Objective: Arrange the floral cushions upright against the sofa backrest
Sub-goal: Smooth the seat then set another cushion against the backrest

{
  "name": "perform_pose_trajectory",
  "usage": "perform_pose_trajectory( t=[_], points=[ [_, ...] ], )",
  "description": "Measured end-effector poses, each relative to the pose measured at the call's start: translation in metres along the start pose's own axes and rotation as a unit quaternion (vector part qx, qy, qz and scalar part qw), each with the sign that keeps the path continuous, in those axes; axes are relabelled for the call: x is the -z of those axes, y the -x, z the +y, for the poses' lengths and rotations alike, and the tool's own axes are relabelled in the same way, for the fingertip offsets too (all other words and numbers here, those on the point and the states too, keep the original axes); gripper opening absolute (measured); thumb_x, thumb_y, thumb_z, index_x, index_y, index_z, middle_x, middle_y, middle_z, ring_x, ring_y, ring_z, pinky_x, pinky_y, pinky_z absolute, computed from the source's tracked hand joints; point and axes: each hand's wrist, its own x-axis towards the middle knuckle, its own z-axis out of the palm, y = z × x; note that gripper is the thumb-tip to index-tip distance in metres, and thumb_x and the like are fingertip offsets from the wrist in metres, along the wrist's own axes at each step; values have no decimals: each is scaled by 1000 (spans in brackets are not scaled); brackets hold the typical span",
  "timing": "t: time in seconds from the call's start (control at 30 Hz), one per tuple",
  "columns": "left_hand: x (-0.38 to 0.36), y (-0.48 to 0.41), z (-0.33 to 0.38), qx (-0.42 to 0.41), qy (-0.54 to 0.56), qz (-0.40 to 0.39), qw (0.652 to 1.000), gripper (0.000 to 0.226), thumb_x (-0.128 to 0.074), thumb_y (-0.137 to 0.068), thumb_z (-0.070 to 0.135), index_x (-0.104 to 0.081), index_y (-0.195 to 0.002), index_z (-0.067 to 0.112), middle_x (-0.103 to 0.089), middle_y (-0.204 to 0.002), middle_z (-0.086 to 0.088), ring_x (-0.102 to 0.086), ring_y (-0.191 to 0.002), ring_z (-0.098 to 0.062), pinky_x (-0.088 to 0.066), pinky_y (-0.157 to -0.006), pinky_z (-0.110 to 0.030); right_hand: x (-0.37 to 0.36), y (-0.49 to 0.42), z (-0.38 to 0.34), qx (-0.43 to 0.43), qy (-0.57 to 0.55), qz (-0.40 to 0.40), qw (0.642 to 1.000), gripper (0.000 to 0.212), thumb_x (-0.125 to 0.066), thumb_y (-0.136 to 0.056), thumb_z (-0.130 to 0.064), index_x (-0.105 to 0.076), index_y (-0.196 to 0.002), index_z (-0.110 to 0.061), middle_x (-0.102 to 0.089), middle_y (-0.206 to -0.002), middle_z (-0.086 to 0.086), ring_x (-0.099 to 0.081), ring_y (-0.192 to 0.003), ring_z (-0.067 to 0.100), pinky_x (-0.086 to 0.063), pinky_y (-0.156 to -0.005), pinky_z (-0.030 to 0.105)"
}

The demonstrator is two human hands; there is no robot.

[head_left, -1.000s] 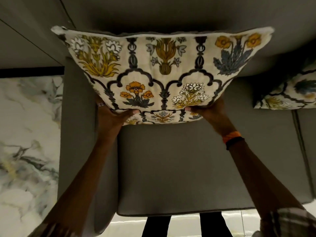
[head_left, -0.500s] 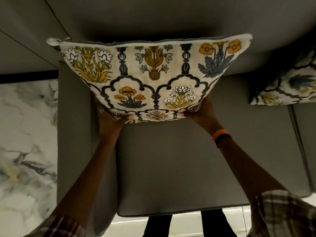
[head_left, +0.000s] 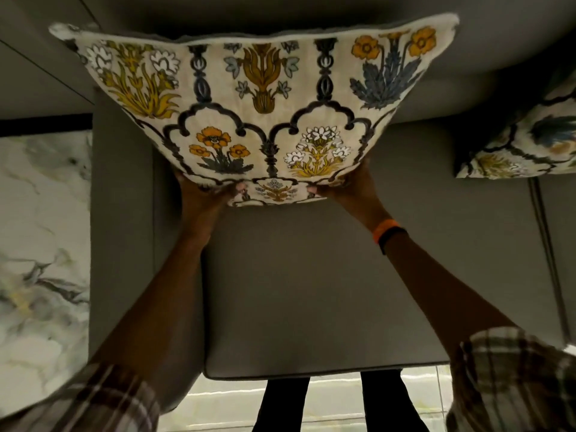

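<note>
Cushion first: the cream square fabric cushion printed with yellow, white and blue flowers inside dark arches (head_left: 261, 107) sits straight ahead of you, on the far side of both hands, with its long top edge running left to right along the grey upholstered sofa backrest (head_left: 280, 14). Your hands are equally near it, one under each end of its near, lower edge.

Your left hand (head_left: 205, 201) grips the near-left part of that edge, thumb on the printed face, the other fingers hidden behind the fabric. Your right hand (head_left: 349, 188) mirrors it on the near-right, thumb forward, an orange and black wristband (head_left: 388, 230) just behind the wrist. Both arms reach out nearly straight over the grey seat cushion (head_left: 327, 291).

The printed face tilts toward you and its lower edge appears lifted off the seat, so it likely needs lowering until it stands against the backrest.

A second floral cushion (head_left: 526, 141) lies at the far right on the seat.
</note>
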Motion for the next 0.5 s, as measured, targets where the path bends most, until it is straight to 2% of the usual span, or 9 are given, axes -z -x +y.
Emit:
perform_pose_trajectory(
  t=[0.03, 0.1, 0.2, 0.3, 0.4, 0.5],
  points=[
    [-1, -4, 3, -8, -2, -1, 1000, 123, -92, -66, 16, -11, -159, 19, -32, -162, -2, -40, -145, -14, -40, -120, -48, -2, -4, 0, 5, -5, 6, 1000, 143, -103, -48, -64, -35, -162, -8, -56, -159, 10, -56, -148, 24, -50, -122, 53],
    [-2, -6, 4, -19, -7, 5, 1000, 116, -91, -70, 12, -15, -158, 13, -34, -161, -7, -41, -146, -19, -41, -119, -49, -3, -4, 5, 10, -12, 14, 1000, 143, -97, -46, -76, -41, -159, -9, -60, -156, 9, -58, -147, 25, -52, -120, 53],
    [-3, -5, 1, -15, -20, 8, 1000, 129, -96, -61, 41, -17, -159, 16, -34, -163, -9, -38, -149, -25, -44, -114, -58, -1, -3, 9, -1, -6, 12, 1000, 141, -93, -45, -82, -46, -157, -10, -65, -152, 7, -61, -143, 24, -54, -118, 52],
    [-1, -8, -1, 12, -26, 14, 1000, 120, -97, -61, 39, -25, -156, 21, -43, -158, 0, -45, -145, -21, -49, -110, -56, 1, -5, 8, -20, 5, 10, 1000, 141, -89, -37, -89, -53, -152, -16, -67, -150, 4, -63, -141, 22, -54, -118, 50],
    [5, -11, -1, 16, -33, 21, 999, 125, -96, -52, 59, -32, -154, 28, -49, -154, 5, -51, -140, -18, -52, -106, -57, 2, -5, 4, -32, 26, 6, 999, 138, -90, -39, -89, -53, -153, -22, -65, -152, 1, -61, -142, 20, -55, -118, 49],
    [8, -6, 4, 34, -51, 31, 998, 125, -90, -52, 68, -30, -155, 30, -49, -152, 7, -53, -136, -20, -55, -102, -55, 4, -4, 4, -28, 39, 2, 999, 136, -89, -41, -90, -52, -155, -25, -65, -153, 0, -61, -143, 18, -54, -118, 49]
  ],
)
